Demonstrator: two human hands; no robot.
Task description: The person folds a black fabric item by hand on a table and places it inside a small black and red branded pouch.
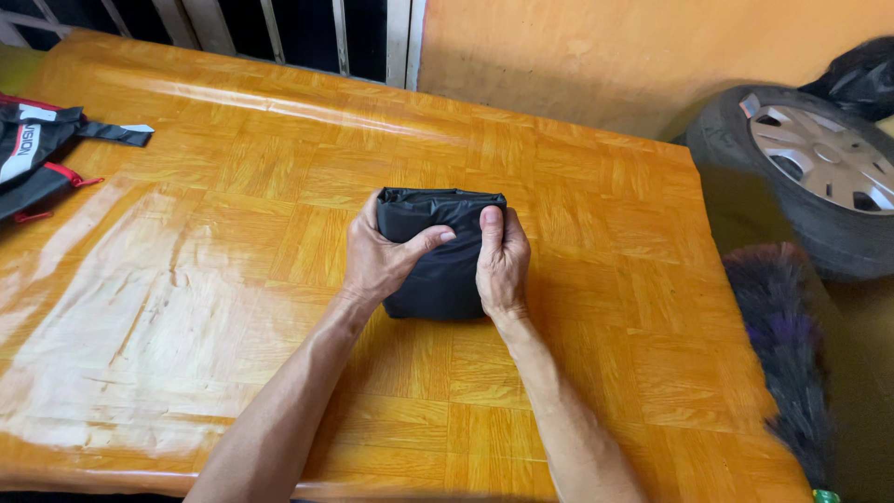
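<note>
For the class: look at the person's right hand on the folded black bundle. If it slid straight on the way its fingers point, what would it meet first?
The right hand points away across the black bundle; beyond lies only bare table, then probably the orange wall, though depth is unclear.

Two bare forearms reach in from the lower edge, with no sleeves, watch, bracelet or rings in view. The left hand and the right hand wear no gloves. Back from the fingers, tendons stand out along both lean wrists. Fingernails are short and unpainted.
</note>
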